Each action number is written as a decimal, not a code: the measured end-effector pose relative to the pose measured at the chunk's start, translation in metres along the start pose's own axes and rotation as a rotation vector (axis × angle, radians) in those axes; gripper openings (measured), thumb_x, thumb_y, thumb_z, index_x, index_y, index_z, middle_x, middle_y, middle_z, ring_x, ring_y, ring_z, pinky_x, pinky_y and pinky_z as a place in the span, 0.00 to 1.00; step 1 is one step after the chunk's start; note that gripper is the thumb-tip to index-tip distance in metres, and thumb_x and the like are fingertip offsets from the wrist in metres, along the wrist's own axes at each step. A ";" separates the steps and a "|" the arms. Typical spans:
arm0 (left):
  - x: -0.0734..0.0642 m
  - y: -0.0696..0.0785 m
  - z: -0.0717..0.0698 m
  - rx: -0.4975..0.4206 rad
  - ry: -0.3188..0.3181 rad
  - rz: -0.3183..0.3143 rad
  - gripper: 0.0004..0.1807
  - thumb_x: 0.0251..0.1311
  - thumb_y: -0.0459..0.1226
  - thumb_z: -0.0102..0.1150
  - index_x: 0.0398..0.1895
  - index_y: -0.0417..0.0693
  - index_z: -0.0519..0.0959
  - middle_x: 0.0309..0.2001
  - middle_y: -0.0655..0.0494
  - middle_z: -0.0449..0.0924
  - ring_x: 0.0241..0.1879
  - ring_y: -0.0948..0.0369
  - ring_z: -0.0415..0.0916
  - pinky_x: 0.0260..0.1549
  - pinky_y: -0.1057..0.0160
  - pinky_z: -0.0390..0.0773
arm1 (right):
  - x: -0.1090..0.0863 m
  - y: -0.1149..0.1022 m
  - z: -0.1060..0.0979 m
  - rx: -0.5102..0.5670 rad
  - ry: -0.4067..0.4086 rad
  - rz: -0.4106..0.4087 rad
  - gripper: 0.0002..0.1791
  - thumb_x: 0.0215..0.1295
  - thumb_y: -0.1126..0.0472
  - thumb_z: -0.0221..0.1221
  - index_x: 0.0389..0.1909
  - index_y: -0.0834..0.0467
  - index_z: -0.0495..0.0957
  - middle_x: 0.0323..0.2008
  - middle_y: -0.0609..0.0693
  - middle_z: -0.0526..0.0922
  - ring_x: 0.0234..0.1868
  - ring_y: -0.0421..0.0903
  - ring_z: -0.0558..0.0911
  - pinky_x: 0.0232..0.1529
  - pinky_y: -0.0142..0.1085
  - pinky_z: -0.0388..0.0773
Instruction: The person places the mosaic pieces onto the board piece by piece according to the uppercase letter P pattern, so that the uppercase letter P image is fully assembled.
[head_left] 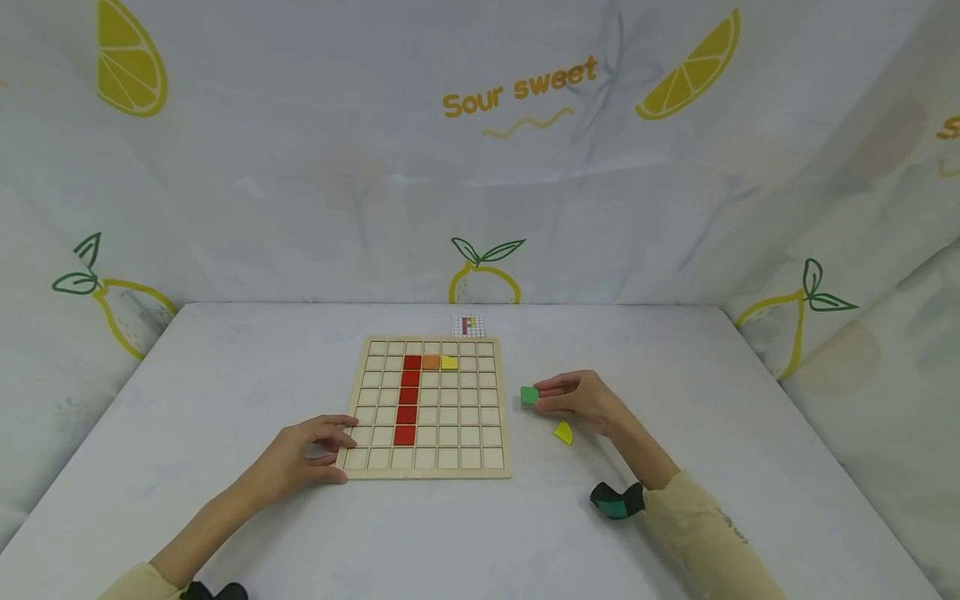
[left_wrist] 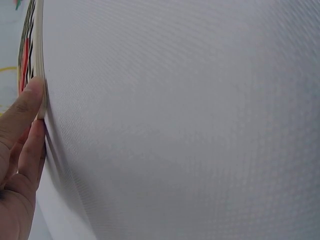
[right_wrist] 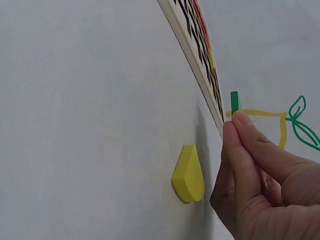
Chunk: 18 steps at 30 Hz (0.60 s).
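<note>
A wooden grid board (head_left: pixel 431 474) lies flat on the table, with a column of red square tiles (head_left: pixel 407 414) in its cells. To the right of the column's top tile come an orange tile (head_left: pixel 431 362) and a yellow piece (head_left: pixel 448 363). My left hand (head_left: pixel 311 450) rests against the board's left edge near the front corner, its thumb and fingers touching the rim (left_wrist: pixel 40 60). Right of the board, my right hand (head_left: pixel 585 402) pinches a green square tile (head_left: pixel 529 395) between thumb and fingertips. A yellow rounded wedge (right_wrist: pixel 188 175) lies on the table below that hand.
A small printed pattern card (head_left: pixel 468 325) stands or lies just behind the board's far edge. The white table (head_left: pixel 262 367) meets a lemon-patterned cloth (head_left: pixel 315 208) at the back and sides. Dark straps (head_left: pixel 617 502) sit at both wrists.
</note>
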<state>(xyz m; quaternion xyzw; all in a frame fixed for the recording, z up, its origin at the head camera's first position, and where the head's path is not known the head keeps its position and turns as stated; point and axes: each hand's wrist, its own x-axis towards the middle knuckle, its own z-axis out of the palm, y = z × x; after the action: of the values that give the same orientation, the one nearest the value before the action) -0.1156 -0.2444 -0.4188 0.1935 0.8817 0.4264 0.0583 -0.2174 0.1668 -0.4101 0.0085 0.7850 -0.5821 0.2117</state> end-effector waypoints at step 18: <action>-0.002 0.000 -0.001 0.030 0.012 0.026 0.18 0.43 0.34 0.74 0.40 0.44 0.81 0.58 0.42 0.74 0.43 0.55 0.76 0.41 0.64 0.83 | 0.005 -0.011 0.028 0.037 -0.027 -0.015 0.18 0.54 0.73 0.67 0.47 0.70 0.79 0.36 0.54 0.85 0.36 0.42 0.84 0.41 0.32 0.84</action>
<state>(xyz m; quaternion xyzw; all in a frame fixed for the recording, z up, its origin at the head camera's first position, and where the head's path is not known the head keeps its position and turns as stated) -0.1143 -0.2454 -0.4180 0.2034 0.8856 0.4151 0.0447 -0.2152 0.1361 -0.4085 -0.0016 0.7713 -0.5980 0.2178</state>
